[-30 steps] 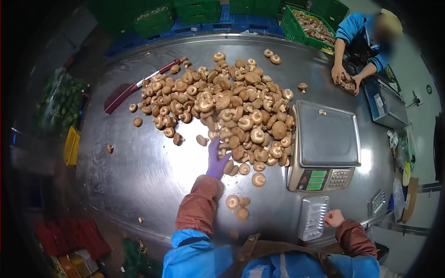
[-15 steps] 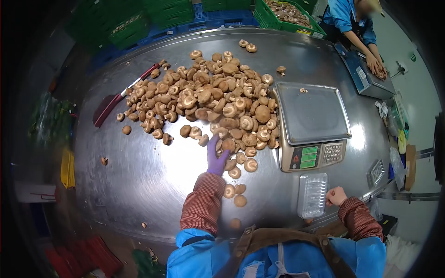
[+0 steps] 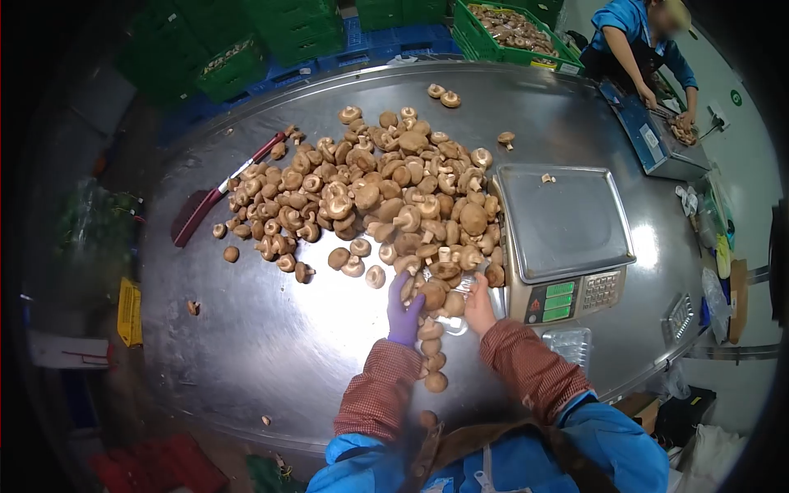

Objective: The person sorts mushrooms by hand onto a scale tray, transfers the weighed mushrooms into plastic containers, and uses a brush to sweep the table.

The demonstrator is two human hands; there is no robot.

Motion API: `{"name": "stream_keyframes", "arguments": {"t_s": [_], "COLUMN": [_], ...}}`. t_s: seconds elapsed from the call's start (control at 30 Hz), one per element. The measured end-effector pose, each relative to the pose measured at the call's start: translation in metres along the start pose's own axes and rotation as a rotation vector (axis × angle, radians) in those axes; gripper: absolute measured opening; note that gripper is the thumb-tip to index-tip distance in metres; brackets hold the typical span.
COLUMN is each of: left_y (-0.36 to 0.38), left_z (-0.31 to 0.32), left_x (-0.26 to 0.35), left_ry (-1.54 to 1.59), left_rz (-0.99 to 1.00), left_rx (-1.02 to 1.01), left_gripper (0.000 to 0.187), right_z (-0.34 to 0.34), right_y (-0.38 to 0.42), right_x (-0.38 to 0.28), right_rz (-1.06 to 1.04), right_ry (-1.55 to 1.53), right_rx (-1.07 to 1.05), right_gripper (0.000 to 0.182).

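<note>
A large heap of brown mushrooms (image 3: 362, 189) covers the middle of the metal table. At its near edge, my left hand (image 3: 404, 311), in a purple glove, has its fingers round mushrooms. My bare right hand (image 3: 479, 306) grips the right side of a clear plastic tray (image 3: 454, 325), largely hidden by the mushrooms in and over it. Several loose mushrooms (image 3: 436, 381) lie in a line below my left hand. Another clear tray (image 3: 569, 345) rests below the scale, partly behind my right sleeve.
A scale (image 3: 567, 222) with a mushroom scrap on its plate stands right of the heap. A red-handled brush (image 3: 197, 215) lies at left. Green crates (image 3: 518, 37) stand behind the table. A co-worker (image 3: 629, 41) handles mushrooms at the far right.
My right hand has moved left from beside the tray below the scale to the heap's near edge, where it now holds a clear tray. My left hand stays among the mushrooms.
</note>
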State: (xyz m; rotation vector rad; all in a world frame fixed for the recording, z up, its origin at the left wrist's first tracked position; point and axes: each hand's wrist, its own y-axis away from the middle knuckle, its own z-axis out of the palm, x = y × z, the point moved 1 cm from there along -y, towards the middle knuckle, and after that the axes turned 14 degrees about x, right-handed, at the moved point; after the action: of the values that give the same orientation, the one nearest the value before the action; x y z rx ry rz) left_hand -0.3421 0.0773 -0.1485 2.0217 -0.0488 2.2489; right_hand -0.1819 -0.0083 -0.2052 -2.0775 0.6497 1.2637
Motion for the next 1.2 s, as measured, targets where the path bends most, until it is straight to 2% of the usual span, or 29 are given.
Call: {"name": "stream_keyframes", "arguments": {"t_s": [0.03,0.07,0.13,0.23,0.27,0.33,0.37,0.4,0.47,0.53,0.6,0.67,0.7,0.73,0.8,0.83,0.93,1.0,1.07,1.2], "left_y": [-0.003,-0.004,-0.002,0.013,0.021,0.034,0.039,0.044,0.052,0.057,0.054,0.05,0.046,0.041,0.025,0.023,0.013,0.007,0.002,0.006], "left_z": [0.004,0.006,0.009,0.012,0.013,0.014,0.012,0.012,0.015,0.027,0.039,0.066,0.08,0.094,0.126,0.145,0.202,0.232,0.25,0.262], "left_x": [0.002,0.005,0.011,0.03,0.04,0.054,0.052,0.057,0.069,0.091,0.102,0.137,0.146,0.151,0.139,0.137,0.106,0.082,0.062,0.063], "left_ry": [0.006,0.014,-0.041,0.062,0.057,0.106,0.002,-0.002,-0.012,0.052,0.054,0.169,0.228,0.287,0.335,0.28,0.244,0.128,0.069,-0.073], "left_rz": [0.006,0.009,0.052,-0.147,-0.144,-0.176,-0.083,-0.074,0.009,-0.036,0.059,0.046,0.0,-0.047,-0.004,-0.027,-0.044,0.048,0.035,0.06], "left_rx": [-0.013,-0.026,-0.073,-0.025,-0.026,0.015,0.031,0.029,-0.036,-0.026,-0.025,-0.027,-0.021,-0.017,-0.031,-0.046,-0.029,-0.053,-0.063,-0.088], "left_gripper": [0.055,0.057,0.06,0.06,0.06,0.063,0.065,0.065,0.065,0.063,0.062,0.058,0.056,0.054,0.054,0.055,0.054,0.05,0.044,0.034], "right_z": [-0.006,-0.01,-0.019,-0.039,-0.043,-0.054,-0.059,-0.063,-0.071,-0.084,-0.101,-0.118,-0.124,-0.136,-0.162,-0.173,-0.204,-0.224,-0.242,-0.271], "right_y": [-0.013,-0.016,-0.018,-0.009,-0.004,0.003,0.006,0.005,-0.004,-0.024,-0.048,-0.072,-0.086,-0.102,-0.135,-0.147,-0.182,-0.196,-0.208,-0.224], "right_x": [-0.023,-0.033,-0.041,-0.055,-0.058,-0.057,-0.055,-0.06,-0.069,-0.092,-0.11,-0.111,-0.1,-0.103,-0.108,-0.1,-0.063,-0.044,-0.031,-0.026], "right_rz": [0.577,0.575,0.822,0.877,0.904,0.858,0.808,0.755,0.765,0.75,0.748,0.779,0.684,0.674,0.57,0.585,0.57,0.562,0.593,0.577], "right_ry": [-0.219,-0.225,-0.448,-0.453,-0.458,-0.542,-0.55,-0.559,-0.542,-0.548,-0.577,-0.619,-0.621,-0.623,-0.562,-0.56,-0.495,-0.449,-0.394,-0.22], "right_rx": [-0.252,-0.253,-0.314,-0.35,-0.37,-0.408,-0.443,-0.477,-0.466,-0.49,-0.491,-0.525,-0.534,-0.531,-0.622,-0.56,-0.562,-0.524,-0.542,-0.562], "right_gripper": [0.043,0.043,0.039,0.039,0.039,0.035,0.037,0.039,0.042,0.032,0.032,0.032,0.03,0.03,0.027,0.027,0.028,0.028,0.03,0.038]}}
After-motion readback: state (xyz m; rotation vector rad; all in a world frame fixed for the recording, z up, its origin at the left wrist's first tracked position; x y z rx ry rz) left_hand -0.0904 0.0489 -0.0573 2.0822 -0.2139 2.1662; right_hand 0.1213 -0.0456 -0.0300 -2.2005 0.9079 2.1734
